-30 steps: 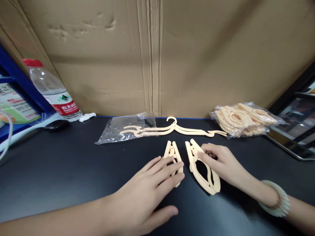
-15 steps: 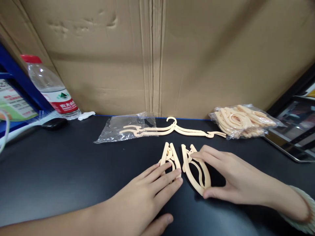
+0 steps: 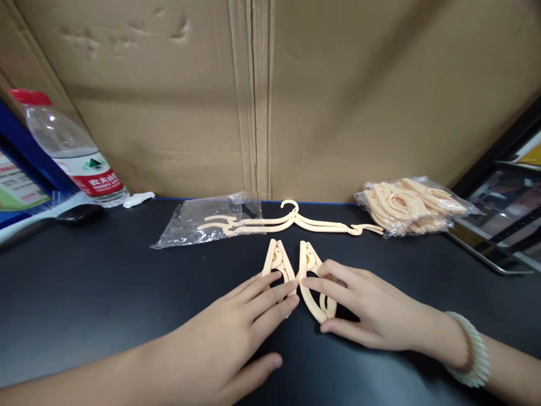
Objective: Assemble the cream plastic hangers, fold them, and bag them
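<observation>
A cream folding hanger [image 3: 269, 256], folded up, lies on the black table under my left hand [image 3: 243, 324]. The fingers of that hand are stretched flat across it, and the thumb sticks out to the side on the table. Right beside it is a second folded hanger [image 3: 311, 304], which my right hand [image 3: 363, 301] grips, fingers over its top and thumb at its lower tip. The two folded hangers nearly touch. Behind them rests an unfolded hanger stack [image 3: 291, 219] with its hook upward; its left arm overlaps a clear plastic bag [image 3: 181, 223].
Back right, a clear bag of folded hangers [image 3: 406, 206] lies near a dark-framed rack [image 3: 499, 225]. On the left stand a red-capped water bottle [image 3: 91, 163] and a blue holder [image 3: 25, 135], with a black object [image 3: 80, 214] in front. A cardboard wall [image 3: 190, 113] closes off the back.
My right hand has slid its folded hanger left, closer to the other one, and its fingers now reach further across it. My left hand stays on its hanger. The view has shifted slightly.
</observation>
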`<state>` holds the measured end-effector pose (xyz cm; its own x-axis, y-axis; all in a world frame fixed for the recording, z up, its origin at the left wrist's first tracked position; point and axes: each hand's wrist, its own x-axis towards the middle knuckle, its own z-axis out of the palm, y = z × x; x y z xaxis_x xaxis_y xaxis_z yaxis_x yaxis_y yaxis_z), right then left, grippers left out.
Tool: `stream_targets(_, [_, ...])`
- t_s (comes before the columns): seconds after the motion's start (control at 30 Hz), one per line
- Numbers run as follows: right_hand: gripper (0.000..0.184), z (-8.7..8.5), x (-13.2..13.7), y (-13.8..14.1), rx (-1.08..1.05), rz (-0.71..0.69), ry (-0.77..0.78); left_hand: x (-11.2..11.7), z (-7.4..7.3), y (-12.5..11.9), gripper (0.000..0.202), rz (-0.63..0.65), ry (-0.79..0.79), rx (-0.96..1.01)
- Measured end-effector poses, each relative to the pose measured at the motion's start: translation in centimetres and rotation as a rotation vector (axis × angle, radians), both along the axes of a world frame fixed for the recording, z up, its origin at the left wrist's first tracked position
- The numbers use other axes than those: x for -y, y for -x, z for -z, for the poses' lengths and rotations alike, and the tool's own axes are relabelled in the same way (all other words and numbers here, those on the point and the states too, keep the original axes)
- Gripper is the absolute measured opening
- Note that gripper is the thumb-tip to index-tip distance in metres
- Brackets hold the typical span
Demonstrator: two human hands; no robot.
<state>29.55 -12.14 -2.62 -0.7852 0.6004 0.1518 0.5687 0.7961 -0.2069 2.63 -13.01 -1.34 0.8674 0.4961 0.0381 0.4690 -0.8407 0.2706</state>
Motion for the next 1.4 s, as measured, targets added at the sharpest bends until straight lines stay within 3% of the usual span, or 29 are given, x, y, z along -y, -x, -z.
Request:
stream_targets(0.23, [0.048, 0.5, -0.7, 0.5, -0.045, 0.006, -0.01, -1.3, 0.2, 0.7, 0.061, -0.004, -0.028, -0.025])
stream_targets(0.47, [0.059, 0.8, -0.6, 0.0, -0.115, 0.025, -0.204, -0.6, 0.7, 1.3, 0.074, -0.069, -0.096, -0.046])
stream_targets(0.97, [0.048, 1.5, -0.3, 0.0, -0.113, 0.008, -0.178, -1.1, 0.3, 1.9, 0.074, -0.048, -0.048, -0.035])
stream_targets(1.1, [0.044, 1.3, -1.1, -0.7, -0.271, 0.114, -0.156, -2.0, -0.1, 2.2, 0.073, -0.073, -0.132, 0.004])
stream_targets(1.2, [0.031, 1.4, -2.7, -2.1, -0.391, 0.282, -0.226, -3.6, 0.2, 2.8, 0.062, -0.219, -0.266, 0.057])
stream_targets(1.3, [0.026, 1.8, -4.5, -3.7, -0.479, 0.424, -0.24, -5.2, 0.8, 3.7, 0.07, -0.557, -0.377, -0.021])
stream_targets(1.4, [0.029, 2.2, -5.7, -4.7, -0.541, 0.529, -0.19, -6.2, 1.2, 4.5, 0.076, -0.717, -0.343, -0.161])
